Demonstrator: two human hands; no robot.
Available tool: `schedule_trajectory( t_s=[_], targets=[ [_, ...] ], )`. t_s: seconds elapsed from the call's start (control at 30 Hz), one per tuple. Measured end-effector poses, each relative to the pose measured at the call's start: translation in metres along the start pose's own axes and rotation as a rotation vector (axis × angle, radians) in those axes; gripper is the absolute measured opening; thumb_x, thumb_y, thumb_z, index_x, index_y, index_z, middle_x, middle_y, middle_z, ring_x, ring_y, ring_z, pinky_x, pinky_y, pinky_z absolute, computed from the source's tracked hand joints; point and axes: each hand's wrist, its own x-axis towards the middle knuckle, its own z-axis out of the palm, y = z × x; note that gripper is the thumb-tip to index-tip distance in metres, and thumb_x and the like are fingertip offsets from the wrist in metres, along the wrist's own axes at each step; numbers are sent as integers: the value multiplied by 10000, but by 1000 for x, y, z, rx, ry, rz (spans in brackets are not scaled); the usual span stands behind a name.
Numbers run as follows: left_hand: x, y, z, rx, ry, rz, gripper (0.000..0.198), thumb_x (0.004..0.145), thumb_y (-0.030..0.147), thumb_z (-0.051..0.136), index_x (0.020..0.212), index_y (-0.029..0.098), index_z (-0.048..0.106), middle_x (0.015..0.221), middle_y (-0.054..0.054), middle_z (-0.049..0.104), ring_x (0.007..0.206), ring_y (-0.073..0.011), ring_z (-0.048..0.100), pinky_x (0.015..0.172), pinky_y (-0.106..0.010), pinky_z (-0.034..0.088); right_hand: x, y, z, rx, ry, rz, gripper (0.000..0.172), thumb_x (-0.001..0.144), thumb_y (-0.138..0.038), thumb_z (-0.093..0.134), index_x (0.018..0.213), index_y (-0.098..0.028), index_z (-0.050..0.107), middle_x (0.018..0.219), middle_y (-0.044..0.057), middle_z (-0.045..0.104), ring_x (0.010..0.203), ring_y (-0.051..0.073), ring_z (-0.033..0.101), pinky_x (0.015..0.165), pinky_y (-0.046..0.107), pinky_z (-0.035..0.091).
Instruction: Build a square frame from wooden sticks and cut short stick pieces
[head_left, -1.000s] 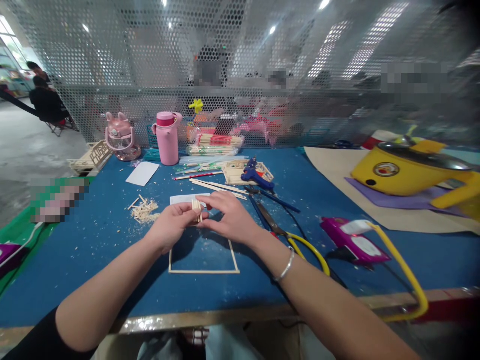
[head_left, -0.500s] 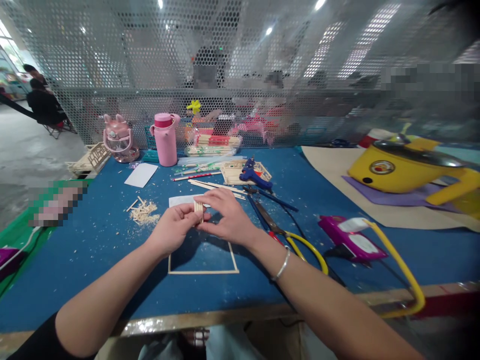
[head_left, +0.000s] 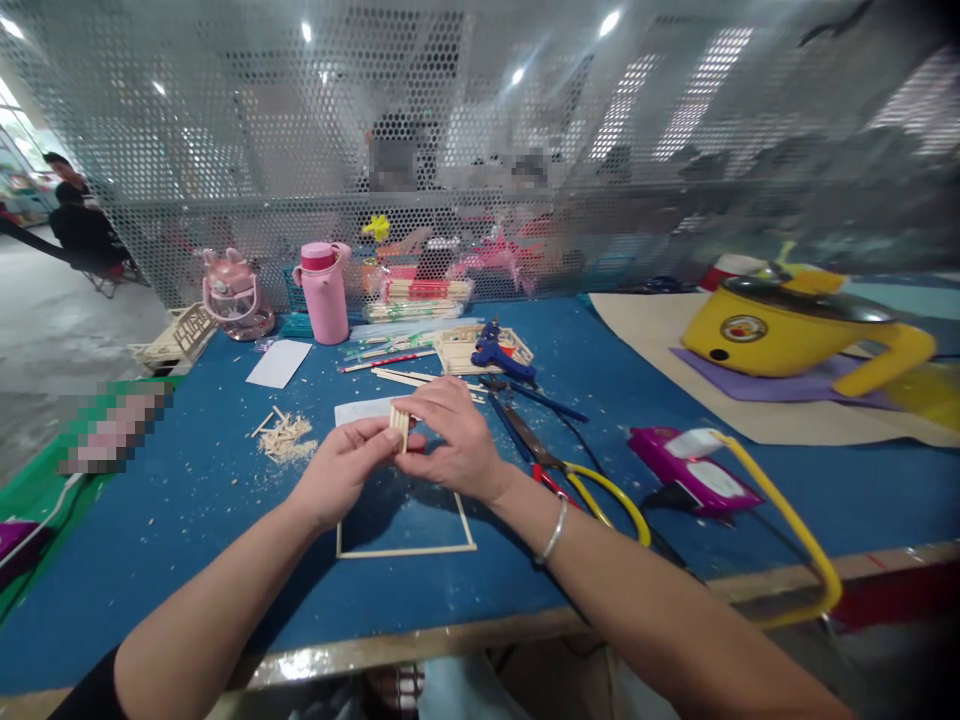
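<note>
Several short wooden sticks (head_left: 399,428) are bunched side by side between my two hands. My left hand (head_left: 351,462) pinches the bunch with its thumb across the front. From the other side, my right hand (head_left: 450,440) closes on the same sticks, its fingers at the top and its thumb near the bottom. Below the hands, a thin wooden stick frame (head_left: 405,551) lies flat on the blue table (head_left: 225,590); its far part is hidden by the hands. A white sheet of paper (head_left: 358,411) shows partly behind them.
Stick scraps (head_left: 285,436) lie left of the hands. To the right are yellow-handled scissors (head_left: 551,458), pliers (head_left: 536,396) and a purple power strip (head_left: 694,470). A blue glue gun (head_left: 499,355), pink bottle (head_left: 324,295) and yellow electric pot (head_left: 780,330) stand farther back.
The hands keep hold of the sticks, whose faces now show a little more toward me. The whole view has shifted slightly; the objects on the table stay put.
</note>
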Motion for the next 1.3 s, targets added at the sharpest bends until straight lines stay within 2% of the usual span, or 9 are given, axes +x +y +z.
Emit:
schedule_trajectory(
  t_s=[0.4, 0.47, 0.57, 0.6, 0.7, 0.77, 1.1, 1.23, 1.3],
  targets=[
    [-1, 12, 4, 253, 149, -11, 298, 623, 390, 743, 777, 138, 704, 716, -46, 711, 693, -156, 628, 669, -241, 465, -3, 6, 2, 28, -83, 16, 319, 726, -351, 629, 1016, -218, 613, 918, 58, 681, 911, 215, 583, 869, 401, 377],
    [-1, 11, 4, 214, 188, -11, 308, 605, 388, 754, 770, 134, 696, 717, -50, 711, 689, -158, 632, 655, -241, 470, -5, 9, 3, 77, -115, 44, 477, 712, -436, 656, 1124, -216, 565, 994, 71, 665, 962, 225, 566, 899, 413, 363],
    [1, 12, 3, 152, 245, -7, 322, 587, 375, 767, 779, 129, 687, 726, -51, 710, 686, -153, 633, 672, -248, 480, -6, 13, 1, 196, -171, 155, 884, 620, -592, 672, 1345, -207, 344, 1163, 109, 585, 1055, 250, 522, 925, 440, 361],
    [2, 12, 2, 132, 253, 0, 327, 586, 373, 768, 785, 127, 686, 727, -50, 708, 684, -148, 632, 693, -253, 483, -6, 14, 0, 237, -172, 192, 908, 644, -607, 643, 1377, -205, 287, 1192, 117, 561, 1072, 248, 511, 924, 441, 368],
    [4, 11, 0, 63, 253, -6, 357, 575, 380, 773, 807, 123, 687, 742, -45, 706, 687, -136, 635, 761, -279, 488, -5, 16, -2, 312, -138, 218, 527, 854, -464, 474, 1318, -226, 398, 1190, 99, 551, 1099, 211, 495, 939, 417, 375],
    [4, 8, -2, 27, 244, -26, 383, 559, 383, 782, 829, 128, 690, 767, -45, 707, 706, -142, 642, 789, -302, 493, -5, 15, -3, 338, -125, 200, 341, 910, -336, 397, 1213, -239, 520, 1175, 81, 552, 1111, 188, 487, 958, 402, 369],
    [5, -5, -7, 165, 96, -29, 350, 637, 414, 730, 853, 139, 707, 803, -41, 692, 733, -150, 625, 800, -318, 483, 0, 9, -9, 365, -167, 160, 295, 890, -308, 414, 1085, -213, 614, 1189, 99, 534, 1112, 199, 491, 947, 427, 393],
    [5, -4, -7, 202, 95, -35, 359, 628, 430, 732, 830, 134, 711, 756, -43, 693, 717, -147, 625, 802, -313, 480, 4, 12, -12, 312, -255, 121, 309, 895, -353, 409, 1059, -209, 628, 1228, 103, 547, 1148, 206, 478, 964, 433, 371],
    [5, -3, -6, 154, 125, -49, 373, 593, 426, 756, 827, 138, 710, 764, -42, 699, 719, -149, 635, 813, -321, 483, 8, 14, -18, 298, -233, 172, 347, 902, -371, 389, 1127, -200, 591, 1229, 104, 556, 1141, 203, 487, 958, 424, 376]
  ],
)
